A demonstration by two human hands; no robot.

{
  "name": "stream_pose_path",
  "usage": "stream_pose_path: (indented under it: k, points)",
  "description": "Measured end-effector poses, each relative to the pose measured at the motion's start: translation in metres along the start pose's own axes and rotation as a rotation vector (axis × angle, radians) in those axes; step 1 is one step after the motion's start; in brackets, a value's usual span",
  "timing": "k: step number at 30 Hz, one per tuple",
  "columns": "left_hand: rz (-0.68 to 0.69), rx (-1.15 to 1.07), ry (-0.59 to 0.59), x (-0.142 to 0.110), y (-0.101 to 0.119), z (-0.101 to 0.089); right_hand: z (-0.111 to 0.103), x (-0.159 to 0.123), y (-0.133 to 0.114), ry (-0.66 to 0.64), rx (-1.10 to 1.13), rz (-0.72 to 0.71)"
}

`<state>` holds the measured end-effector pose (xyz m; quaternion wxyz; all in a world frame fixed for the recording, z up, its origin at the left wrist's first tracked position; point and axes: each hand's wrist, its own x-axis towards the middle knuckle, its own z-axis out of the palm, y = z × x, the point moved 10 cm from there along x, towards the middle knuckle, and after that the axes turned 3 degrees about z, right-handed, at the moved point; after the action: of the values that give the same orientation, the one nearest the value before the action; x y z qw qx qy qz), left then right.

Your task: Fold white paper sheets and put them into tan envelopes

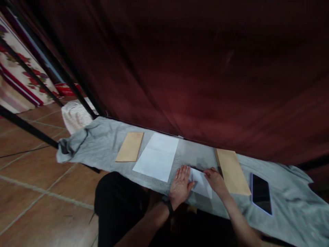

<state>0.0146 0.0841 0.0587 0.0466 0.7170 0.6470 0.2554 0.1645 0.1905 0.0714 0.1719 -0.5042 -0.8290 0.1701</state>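
A small white sheet of paper [202,187], seemingly folded, lies on the grey cloth close to my knees. My left hand [180,183], a dark band at its wrist, rests flat on the paper's left end with the fingers stretched out. At the far right edge of the same paper, my right hand [215,179] has its fingers pinched together. The fingertips' exact grip is too small to make out. A larger white sheet [158,156] lies flat to the left of my hands.
Brown envelopes lie at the left [130,146] and right [232,171]. A phone [261,193] is farther right on the grey cloth [288,195]. A dark red curtain [192,79] hangs along the back. Black metal bars [28,128] and tiled floor [46,199] are at the left.
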Motion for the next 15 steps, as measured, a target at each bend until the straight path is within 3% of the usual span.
stream_pose_path:
  k: [4, 6, 8, 10, 13, 15]
  points:
    - [-0.126, -0.181, 0.17, 0.007, -0.013, -0.035, -0.056, -0.004, -0.003, 0.301, 0.111, -0.06]
    - [-0.144, -0.242, 0.239, 0.011, -0.016, -0.051, -0.063, -0.017, -0.008, 0.391, 0.091, -0.114]
    - [-0.096, -0.245, 0.236, 0.014, -0.012, -0.058, -0.048, -0.034, -0.015, 0.378, 0.071, -0.202]
    - [-0.012, -0.201, 0.174, 0.015, -0.002, -0.053, -0.018, -0.053, -0.02, 0.295, 0.027, -0.261]
    - [0.121, -0.088, 0.041, 0.009, 0.015, -0.03, 0.017, -0.08, -0.018, 0.21, 0.016, -0.269]
    - [0.179, -0.015, -0.033, 0.003, 0.024, -0.011, 0.025, -0.092, -0.015, 0.21, 0.034, -0.243]
